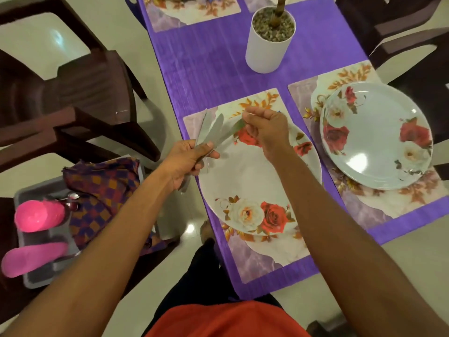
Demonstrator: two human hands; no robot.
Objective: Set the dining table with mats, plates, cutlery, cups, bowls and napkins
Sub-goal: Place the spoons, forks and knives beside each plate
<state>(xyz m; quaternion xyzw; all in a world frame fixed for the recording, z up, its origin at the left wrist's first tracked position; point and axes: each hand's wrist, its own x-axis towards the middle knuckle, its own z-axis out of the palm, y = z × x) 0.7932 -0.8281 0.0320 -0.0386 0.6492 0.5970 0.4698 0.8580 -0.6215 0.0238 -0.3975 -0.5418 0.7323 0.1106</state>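
forearm point(340, 227) hides plate point(243, 176) rim; knives point(211, 131), perhaps, blurred

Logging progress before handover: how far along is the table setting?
Done: mats with plates at both near places. In hand: left hand grips a bunch of knives, right hand pinches one. Left: no cutlery laid here; pink cups and checkered cloth lie in the grey tray.

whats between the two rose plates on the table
A narrow strip of purple tablecloth and the facing edges of their mats lie between the near plate and the right plate, seen in the head view.
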